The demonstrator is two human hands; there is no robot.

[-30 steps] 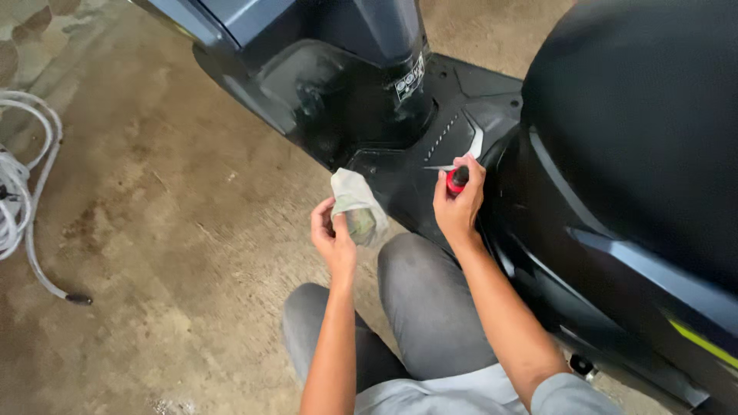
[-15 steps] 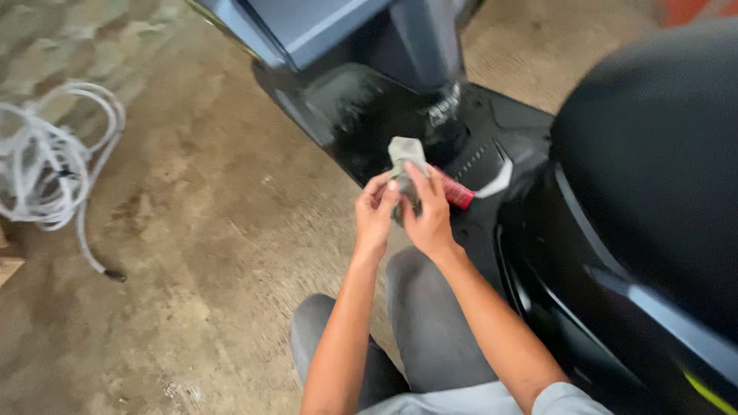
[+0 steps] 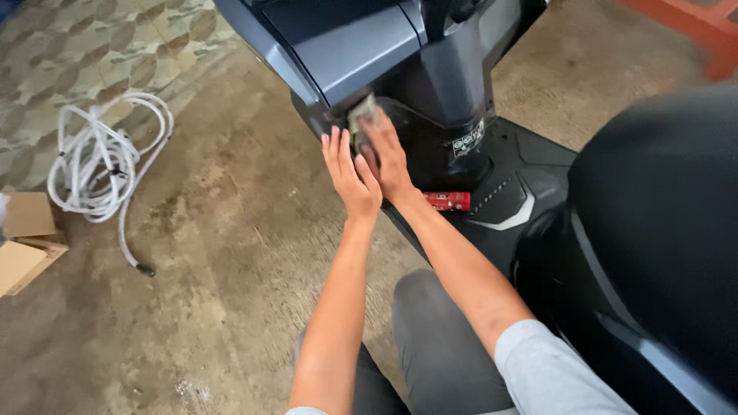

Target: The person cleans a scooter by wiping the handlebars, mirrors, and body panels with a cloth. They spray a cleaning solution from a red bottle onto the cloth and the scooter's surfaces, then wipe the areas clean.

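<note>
A dark blue and black scooter [image 3: 461, 92] stands in front of me. My right hand [image 3: 387, 154] presses a small greyish rag [image 3: 361, 114] against the scooter's front inner panel. My left hand [image 3: 350, 175] lies flat beside it, fingers together and stretched, touching the same panel edge and holding nothing. A red-handled tool [image 3: 448, 201] lies on the black footboard [image 3: 523, 192], just right of my right wrist. My knees in grey trousers show at the bottom.
A coiled white hose [image 3: 100, 165] lies on the concrete floor at left. Cardboard pieces [image 3: 27, 238] sit at the far left edge. The scooter's black seat [image 3: 661, 230] fills the right side. An orange-red frame [image 3: 699, 27] shows top right.
My right hand put the red-handled tool down on the footboard and took the rag. Both hands moved up from the footboard to the front panel. My view shifted forward and up.
</note>
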